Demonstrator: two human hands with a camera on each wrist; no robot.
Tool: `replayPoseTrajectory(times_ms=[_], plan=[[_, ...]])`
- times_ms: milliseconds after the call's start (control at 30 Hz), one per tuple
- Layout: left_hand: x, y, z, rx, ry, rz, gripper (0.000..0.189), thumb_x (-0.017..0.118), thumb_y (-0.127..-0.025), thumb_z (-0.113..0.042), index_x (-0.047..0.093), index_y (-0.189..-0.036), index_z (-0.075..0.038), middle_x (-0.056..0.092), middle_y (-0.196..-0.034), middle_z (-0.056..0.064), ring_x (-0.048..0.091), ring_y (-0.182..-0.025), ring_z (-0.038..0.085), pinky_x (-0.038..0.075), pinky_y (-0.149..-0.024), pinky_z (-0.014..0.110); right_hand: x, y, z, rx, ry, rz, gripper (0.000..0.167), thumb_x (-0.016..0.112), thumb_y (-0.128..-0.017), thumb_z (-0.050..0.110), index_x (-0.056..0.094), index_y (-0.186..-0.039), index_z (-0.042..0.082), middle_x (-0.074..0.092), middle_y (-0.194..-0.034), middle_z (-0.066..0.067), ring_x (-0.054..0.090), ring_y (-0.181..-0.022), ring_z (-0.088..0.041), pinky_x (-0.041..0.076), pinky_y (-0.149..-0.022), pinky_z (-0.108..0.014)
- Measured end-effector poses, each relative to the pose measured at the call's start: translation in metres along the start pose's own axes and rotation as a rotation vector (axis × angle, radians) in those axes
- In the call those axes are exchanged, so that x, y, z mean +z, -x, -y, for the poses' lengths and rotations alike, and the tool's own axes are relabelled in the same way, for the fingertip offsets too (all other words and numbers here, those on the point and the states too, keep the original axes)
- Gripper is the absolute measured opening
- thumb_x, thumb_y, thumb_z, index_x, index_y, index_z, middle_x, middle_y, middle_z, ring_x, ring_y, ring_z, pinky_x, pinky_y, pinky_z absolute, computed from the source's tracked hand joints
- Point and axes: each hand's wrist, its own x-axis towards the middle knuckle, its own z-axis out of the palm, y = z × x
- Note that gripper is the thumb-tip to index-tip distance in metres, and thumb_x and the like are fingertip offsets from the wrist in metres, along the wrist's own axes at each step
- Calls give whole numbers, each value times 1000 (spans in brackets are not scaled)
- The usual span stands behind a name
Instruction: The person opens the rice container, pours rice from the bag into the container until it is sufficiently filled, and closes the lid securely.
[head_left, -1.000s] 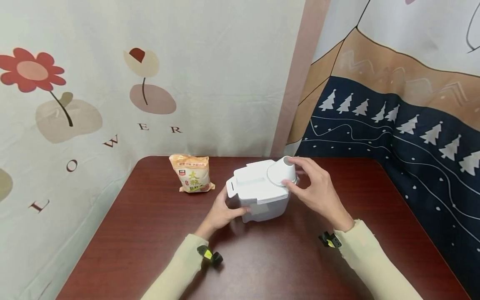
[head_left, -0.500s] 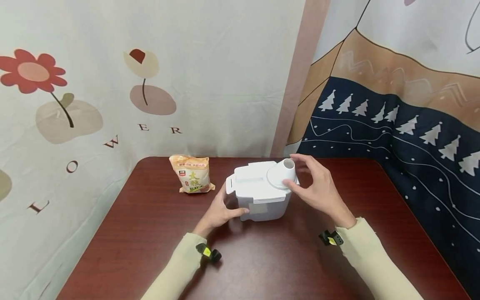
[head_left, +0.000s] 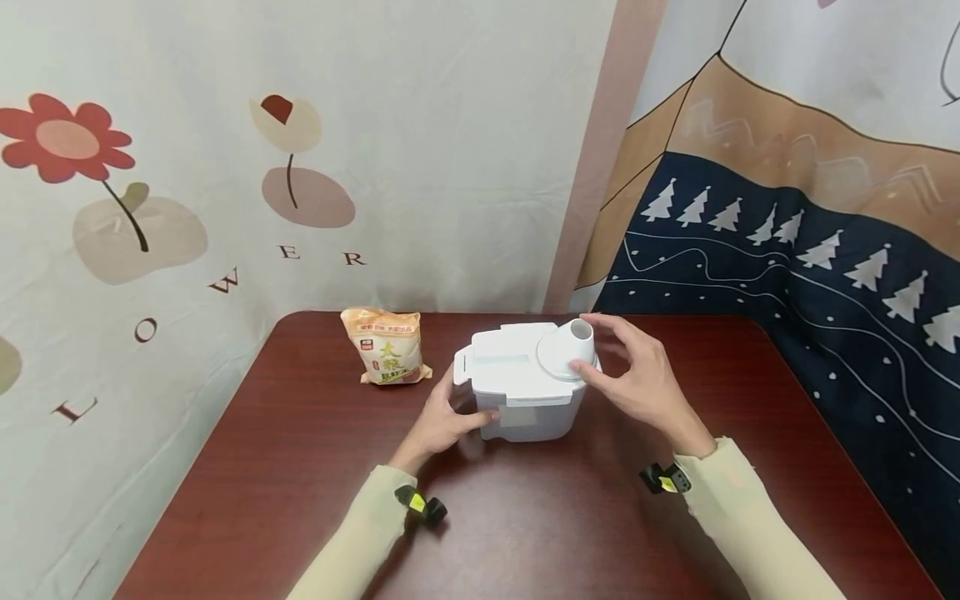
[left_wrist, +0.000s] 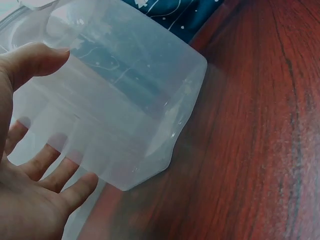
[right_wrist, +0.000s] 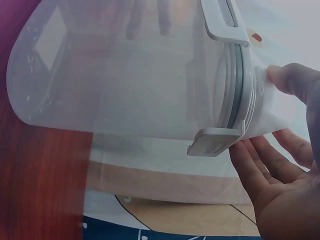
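Observation:
A translucent plastic storage container (head_left: 534, 422) with a white clip-on lid (head_left: 506, 360) stands on the table. On the lid's right end sits a white cone-shaped spout (head_left: 567, 346) with an open round top. My left hand (head_left: 441, 423) holds the container's left end, thumb on the front wall and fingers behind; in the left wrist view the fingers (left_wrist: 60, 172) show at the clear wall. My right hand (head_left: 637, 375) grips the spout between thumb and fingers. In the right wrist view the thumb (right_wrist: 290, 77) touches the spout, with the fingers beneath by a lid clip (right_wrist: 214, 141).
A sealed plastic bag (head_left: 387, 346) with orange and white printing and Chinese characters stands at the back left of the dark red wooden table (head_left: 525, 533). Printed curtains (head_left: 450, 167) hang right behind and beside the table.
The container has tipped slightly back to stand more level, and the spout's opening shows more. Both hands have kept their places on it with only small shifts.

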Motion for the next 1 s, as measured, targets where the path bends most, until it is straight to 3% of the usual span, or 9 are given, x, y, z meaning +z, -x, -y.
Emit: replayPoseTrajectory(times_ms=[433,667,867,1000], plan=[[-1,-1,3,-4,14,12,96,85,-76,2,37,-155,-21,50,-150,9,52,-138,35,42,-116,55,-2,1,7,-18,71,13,68,85,-85,21,54,-146,19,63,-139,-4,66,-120,-23,57,-99,-42],[-1,-2,4,-17,12,5,96,86,-76,1,38,-155,-22,50,-151,8,52,-139,35,41,-117,55,-2,2,13,-126,125,-3,72,87,-83,19,54,-146,20,57,-145,-3,61,-126,-20,55,-102,-42],[-2,-2,7,-22,6,2,93,86,-76,0,40,-153,-20,55,-146,9,55,-136,33,43,-116,55,-2,4,20,-195,197,-7,75,90,-78,22,55,-145,21,53,-152,-4,51,-137,-23,51,-107,-52],[-2,-3,9,-26,4,4,91,87,-75,-1,41,-152,-21,57,-144,9,56,-134,32,43,-115,55,-1,5,26,-258,234,13,78,91,-76,23,55,-146,21,49,-156,-3,47,-138,-22,52,-107,-48]])
